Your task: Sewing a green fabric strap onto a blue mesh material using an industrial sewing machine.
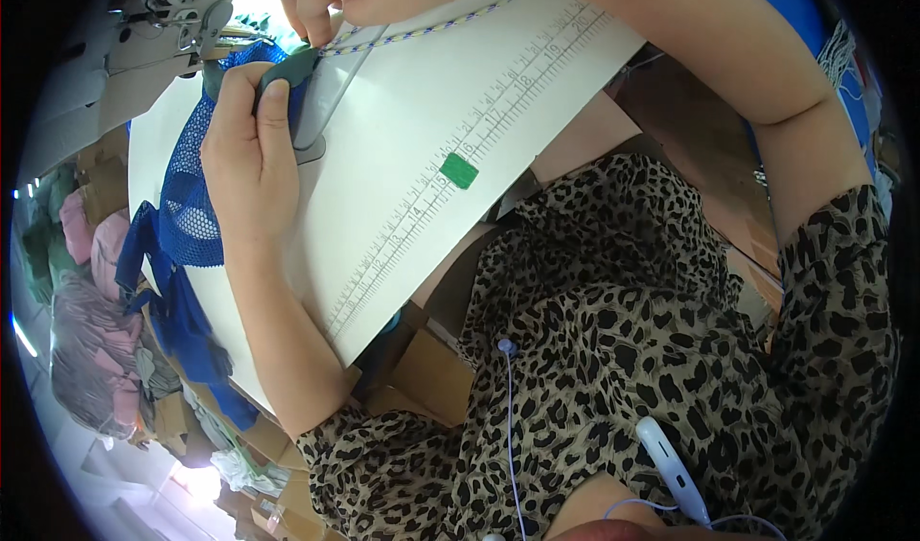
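Note:
My left hand (251, 148) is closed on a dark green fabric piece (289, 73), the thumb pressed on top of it. Blue mesh fabric (185, 196) hangs from beneath that hand and drapes over the table's left side. Just beyond, my right hand (359, 0) pinches at the far end of the green piece, where a white cord (422, 31) with yellow and blue flecks comes out. The cord trails off to the right under my right forearm. Close to both hands on the left stands a sewing machine (192, 28), its needle area partly hidden by fabric.
The white table (374, 138) has a ruler scale printed along its near edge and a green patch (459, 170) stuck on it. Dark blue fabric strips (182, 316) hang off the left edge. Bagged bundles (91, 349) and cardboard boxes (431, 378) stand around below.

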### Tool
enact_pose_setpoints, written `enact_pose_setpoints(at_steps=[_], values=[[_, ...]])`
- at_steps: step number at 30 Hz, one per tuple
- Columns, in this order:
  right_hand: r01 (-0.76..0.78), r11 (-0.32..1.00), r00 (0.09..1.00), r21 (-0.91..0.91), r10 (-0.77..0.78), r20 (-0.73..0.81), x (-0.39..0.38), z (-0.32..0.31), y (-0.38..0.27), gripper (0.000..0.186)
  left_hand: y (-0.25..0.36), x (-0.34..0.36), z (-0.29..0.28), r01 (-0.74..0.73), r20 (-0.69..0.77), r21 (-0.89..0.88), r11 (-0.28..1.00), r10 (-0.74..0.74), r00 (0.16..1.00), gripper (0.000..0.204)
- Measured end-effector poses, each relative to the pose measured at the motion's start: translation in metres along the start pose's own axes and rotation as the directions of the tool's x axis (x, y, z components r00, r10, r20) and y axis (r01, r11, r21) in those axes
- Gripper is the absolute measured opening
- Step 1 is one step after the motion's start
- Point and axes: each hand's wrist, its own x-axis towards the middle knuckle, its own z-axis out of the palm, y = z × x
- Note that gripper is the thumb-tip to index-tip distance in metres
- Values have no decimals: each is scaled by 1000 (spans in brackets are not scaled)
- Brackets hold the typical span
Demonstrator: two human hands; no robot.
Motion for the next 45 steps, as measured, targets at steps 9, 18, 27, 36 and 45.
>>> enact_pose_setpoints(at_steps=[9, 18, 27, 36, 45], values=[[-22, 996, 999, 81, 18, 50, 12, -3, 2, 28, 10, -9, 2, -300, -49, 295, 907, 328, 943, 22], [310, 948, 941, -74, -317, -122, 5, 24, 17, 36, 23, -18, 1, -278, -30, 360, 890, 309, 951, 26], [160, 973, 980, 166, -135, -149, 6, 15, 14, 35, 20, -21, -1, -265, -35, 281, 922, 286, 958, 31], [315, 939, 935, -134, -332, -125, 4, 20, 23, 30, 23, -19, 0, -238, -17, 275, 931, 252, 968, 30], [250, 954, 945, -164, -277, -172, 3, 25, 13, 26, 28, -25, 0, -153, -14, 236, 960, 161, 987, 34]])
